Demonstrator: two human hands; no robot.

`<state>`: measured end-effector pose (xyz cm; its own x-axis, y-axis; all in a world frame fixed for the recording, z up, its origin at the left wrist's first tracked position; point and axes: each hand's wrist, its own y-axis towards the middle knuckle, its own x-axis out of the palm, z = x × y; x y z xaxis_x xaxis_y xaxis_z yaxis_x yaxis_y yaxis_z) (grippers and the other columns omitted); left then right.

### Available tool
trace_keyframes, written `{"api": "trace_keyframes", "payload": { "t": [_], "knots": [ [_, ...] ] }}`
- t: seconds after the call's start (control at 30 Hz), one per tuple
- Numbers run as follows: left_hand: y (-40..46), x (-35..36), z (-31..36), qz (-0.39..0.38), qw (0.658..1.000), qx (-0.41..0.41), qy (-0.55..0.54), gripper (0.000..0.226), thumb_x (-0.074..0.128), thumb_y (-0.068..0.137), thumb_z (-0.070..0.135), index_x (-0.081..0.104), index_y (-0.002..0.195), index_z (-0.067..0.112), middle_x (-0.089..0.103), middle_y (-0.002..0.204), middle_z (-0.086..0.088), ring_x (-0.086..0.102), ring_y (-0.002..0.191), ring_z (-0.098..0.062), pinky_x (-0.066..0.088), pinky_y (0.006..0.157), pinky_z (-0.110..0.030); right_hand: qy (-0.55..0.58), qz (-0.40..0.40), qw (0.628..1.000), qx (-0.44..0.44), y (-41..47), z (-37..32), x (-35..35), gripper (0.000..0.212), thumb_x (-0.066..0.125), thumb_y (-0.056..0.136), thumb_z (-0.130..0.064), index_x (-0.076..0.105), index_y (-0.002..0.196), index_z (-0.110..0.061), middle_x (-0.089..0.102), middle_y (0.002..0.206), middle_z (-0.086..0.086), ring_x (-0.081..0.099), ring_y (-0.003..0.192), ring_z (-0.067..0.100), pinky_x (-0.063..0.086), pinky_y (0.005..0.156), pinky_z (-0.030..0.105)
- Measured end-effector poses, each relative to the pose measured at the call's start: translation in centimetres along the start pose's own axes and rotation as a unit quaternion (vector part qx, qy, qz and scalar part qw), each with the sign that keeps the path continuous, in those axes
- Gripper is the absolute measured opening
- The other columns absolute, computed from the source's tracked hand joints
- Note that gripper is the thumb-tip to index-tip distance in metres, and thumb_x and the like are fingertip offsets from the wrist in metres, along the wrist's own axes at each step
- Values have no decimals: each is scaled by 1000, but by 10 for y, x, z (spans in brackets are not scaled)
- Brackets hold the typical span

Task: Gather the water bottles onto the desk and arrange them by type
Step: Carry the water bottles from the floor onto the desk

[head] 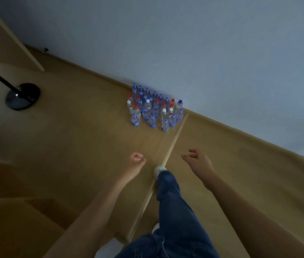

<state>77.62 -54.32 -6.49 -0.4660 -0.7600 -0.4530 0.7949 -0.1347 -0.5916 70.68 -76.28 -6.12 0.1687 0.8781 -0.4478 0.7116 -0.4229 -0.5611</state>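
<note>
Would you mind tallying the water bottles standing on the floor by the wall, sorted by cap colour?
Blue caps: about 17 (the back rows overlap, so this is approximate)
Red caps: 7
White caps: 4
Total: about 28 bottles
</note>
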Motion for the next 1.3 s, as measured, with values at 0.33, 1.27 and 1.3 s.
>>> {"api": "trace_keyframes", "payload": {
  "t": [0.33, 1.27, 1.3],
  "knots": [
    [157, -106, 61, 69, 995, -64, -32, 29, 58, 99, 23, 59, 126, 13, 63, 120, -2, 57, 97, -11, 44, 79, -23, -15, -83, 996, -34, 186, -161, 55, 53, 64, 93, -37, 48, 137, -14, 58, 126, 6, 58, 109, 18, 45, 81, 29],
    [577, -332, 115, -193, 959, 28, 204, 21, 57, 98, 29, 57, 118, 25, 63, 117, 5, 59, 102, -9, 50, 86, -28, 181, 131, 940, 259, 394, -328, 307, 48, 66, 91, -33, 51, 134, -16, 59, 131, 4, 56, 114, 18, 40, 86, 27],
    [591, -324, 115, -199, 959, 28, 199, 20, 59, 98, 26, 57, 117, 23, 63, 118, 2, 60, 106, -13, 51, 94, -35, 186, 133, 937, 263, 404, -325, 311, 49, 66, 91, -33, 50, 134, -16, 58, 131, 3, 56, 115, 17, 39, 85, 26]
  ]
}}
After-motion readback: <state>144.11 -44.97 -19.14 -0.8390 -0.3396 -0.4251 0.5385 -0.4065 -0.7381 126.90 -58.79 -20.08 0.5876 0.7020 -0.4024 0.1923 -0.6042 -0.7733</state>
